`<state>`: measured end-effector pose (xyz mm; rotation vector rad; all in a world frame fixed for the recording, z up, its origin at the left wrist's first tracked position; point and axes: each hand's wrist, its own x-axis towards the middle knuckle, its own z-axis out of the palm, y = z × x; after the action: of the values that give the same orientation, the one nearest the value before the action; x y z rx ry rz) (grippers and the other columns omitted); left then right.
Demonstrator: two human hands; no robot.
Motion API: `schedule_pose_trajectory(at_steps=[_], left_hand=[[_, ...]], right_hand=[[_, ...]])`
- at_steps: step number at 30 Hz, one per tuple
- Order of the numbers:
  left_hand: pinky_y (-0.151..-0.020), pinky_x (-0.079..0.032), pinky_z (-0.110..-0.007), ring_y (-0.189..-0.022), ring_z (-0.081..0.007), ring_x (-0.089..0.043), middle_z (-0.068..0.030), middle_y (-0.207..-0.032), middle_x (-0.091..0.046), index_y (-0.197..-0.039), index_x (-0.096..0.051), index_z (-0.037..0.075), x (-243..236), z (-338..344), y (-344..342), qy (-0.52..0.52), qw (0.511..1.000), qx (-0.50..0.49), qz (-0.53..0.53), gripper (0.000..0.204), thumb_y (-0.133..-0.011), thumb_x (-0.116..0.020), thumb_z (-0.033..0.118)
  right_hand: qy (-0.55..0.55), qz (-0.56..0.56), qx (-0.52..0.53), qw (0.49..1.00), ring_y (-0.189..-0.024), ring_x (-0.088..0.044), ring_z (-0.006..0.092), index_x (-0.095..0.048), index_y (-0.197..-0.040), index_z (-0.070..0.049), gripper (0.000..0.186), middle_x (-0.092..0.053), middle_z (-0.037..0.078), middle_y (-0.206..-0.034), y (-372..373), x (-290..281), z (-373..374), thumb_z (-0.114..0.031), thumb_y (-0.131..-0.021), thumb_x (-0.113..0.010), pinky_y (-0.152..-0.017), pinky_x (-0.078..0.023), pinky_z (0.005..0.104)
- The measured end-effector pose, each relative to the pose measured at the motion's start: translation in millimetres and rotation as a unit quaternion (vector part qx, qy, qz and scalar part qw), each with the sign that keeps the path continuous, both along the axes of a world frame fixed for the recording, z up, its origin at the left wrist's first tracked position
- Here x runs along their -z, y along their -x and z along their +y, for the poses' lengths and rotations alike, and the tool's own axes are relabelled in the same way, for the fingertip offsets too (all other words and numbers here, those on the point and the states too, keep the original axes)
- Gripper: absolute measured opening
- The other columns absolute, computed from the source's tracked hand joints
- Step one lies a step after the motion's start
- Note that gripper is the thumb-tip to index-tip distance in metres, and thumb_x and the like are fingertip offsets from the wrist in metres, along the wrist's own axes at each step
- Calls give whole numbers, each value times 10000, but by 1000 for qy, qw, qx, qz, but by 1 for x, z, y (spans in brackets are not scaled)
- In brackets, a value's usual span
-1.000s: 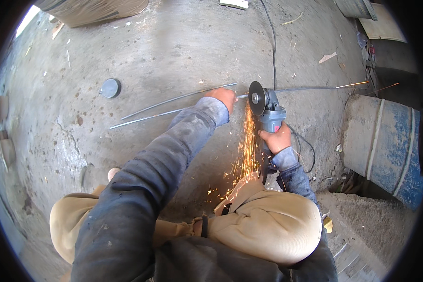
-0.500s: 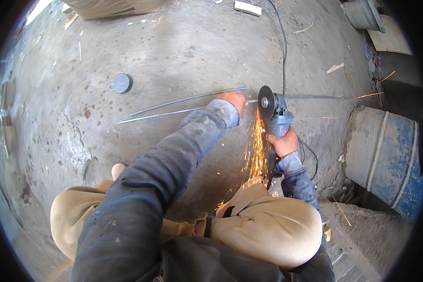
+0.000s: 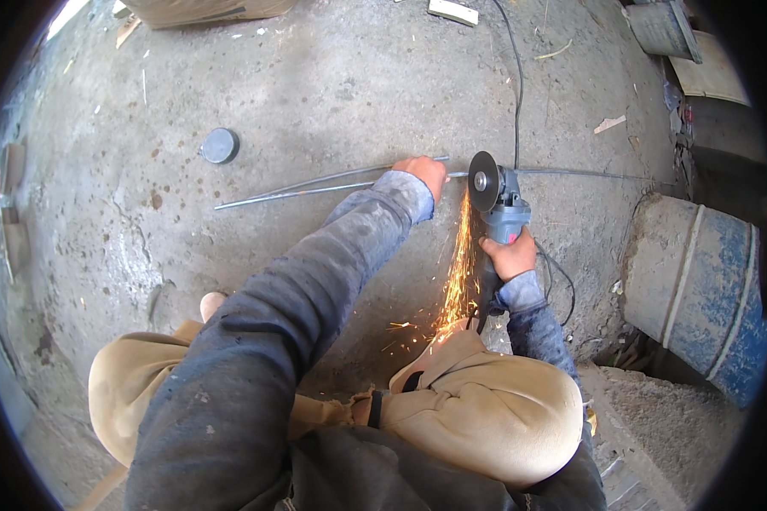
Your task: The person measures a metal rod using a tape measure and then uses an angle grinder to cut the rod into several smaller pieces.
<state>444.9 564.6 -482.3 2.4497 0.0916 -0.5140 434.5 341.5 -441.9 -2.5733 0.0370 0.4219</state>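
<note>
My left hand (image 3: 424, 172) is closed around a thin metal rod (image 3: 307, 192), whose short end reaches right to the cutting disc (image 3: 483, 182). A second thin rod (image 3: 339, 176) lies close beside it on the floor, passing just beyond my fingers. My right hand (image 3: 513, 255) grips the grey body of an angle grinder (image 3: 504, 224), its disc standing upright and facing left. Orange sparks (image 3: 462, 268) stream from the disc down toward my right knee (image 3: 486, 409). The exact contact between rod and disc is partly hidden.
A black cord (image 3: 518, 94) runs up the concrete floor (image 3: 341, 94). The blue, dirt-covered barrel (image 3: 694, 285) lies at the right, with a grey bucket (image 3: 660, 32) farther off. One round grey object (image 3: 220, 146) sits at left. Wood scraps lie about, including a pale block (image 3: 453, 12).
The held rod has swung slightly away from me, and its left part now lies nearer the other rod. The grinder has shifted a touch the same way, and sparks still fly.
</note>
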Motion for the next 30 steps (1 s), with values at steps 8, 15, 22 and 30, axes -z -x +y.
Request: schedule_pose_trajectory(at_steps=[8,15,22,30], left_hand=[[-749,-490,-432,-834,-335,-629,-168,-858,-650,-886,-678,85,2,0,0,-6,1000,-15,-21,256,-873,-519,284],[-758,-489,-429,-836,-338,-629,-167,-857,-651,-893,-677,86,6,-3,1,-6,1000,-1,-11,257,-867,-525,291],[-761,-485,-431,-833,-337,-626,-164,-852,-651,-893,-678,92,6,-3,1,-6,1000,-12,-17,259,-865,-524,298],[-758,-491,-427,-844,-335,-628,-157,-869,-654,-898,-679,87,7,-4,2,-6,1000,-7,-13,256,-856,-535,295]], right_hand=[[-32,2,8,999,-782,-643,290,-552,-970,42,491,-652,178,-857,-1,3,0,-195,-583,-739,-722,-499,357],[4,9,15,1000,-784,-641,299,-548,-976,41,513,-649,182,-862,-3,5,1,-217,-572,-731,-728,-497,366],[-20,-7,8,1000,-797,-638,309,-547,-977,36,514,-646,188,-872,0,9,-2,-220,-573,-736,-734,-496,374],[-28,-11,-8,1000,-783,-642,289,-546,-970,44,489,-647,185,-871,-5,16,-8,-190,-588,-743,-718,-500,359]])
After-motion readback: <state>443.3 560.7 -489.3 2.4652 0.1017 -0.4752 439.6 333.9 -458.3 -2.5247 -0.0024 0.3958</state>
